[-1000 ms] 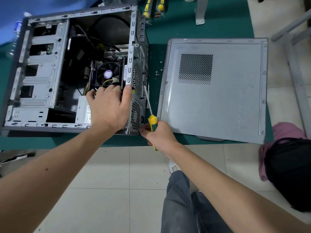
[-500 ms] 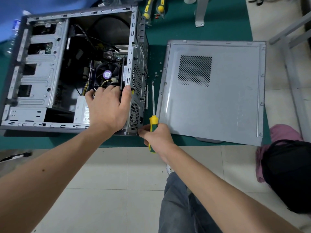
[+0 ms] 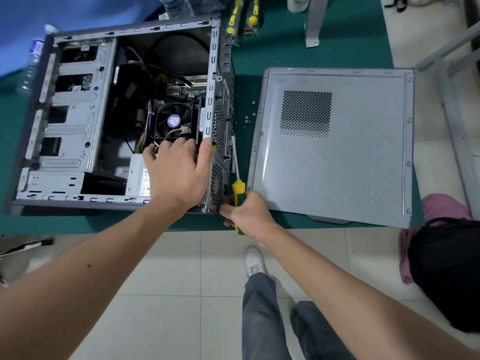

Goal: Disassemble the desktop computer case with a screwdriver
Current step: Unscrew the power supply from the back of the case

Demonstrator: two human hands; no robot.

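The green work table carries the desktop computer case, lying on its side with the open face up, near the table's front edge. The side panel is already off and lies flat on the table just to the right of the case, inner face up. Judged from this, the first stage of disassembly is complete.

Inside the case, the power supply, the cooler fan and the cabling remain fitted, so most internal removal looks outstanding. The drive cage is also in place.

The left hand rests over the rear corner of the case, fingers curled onto the power supply area and thumb hooked on the rear frame edge, bracing it.

The right hand is closed firmly round the handle of the screwdriver, whose shaft runs up along the rear panel. The tip appears to meet a screw on that panel, though the contact is too small to confirm.

Several loose screws lie on the table between case and panel.
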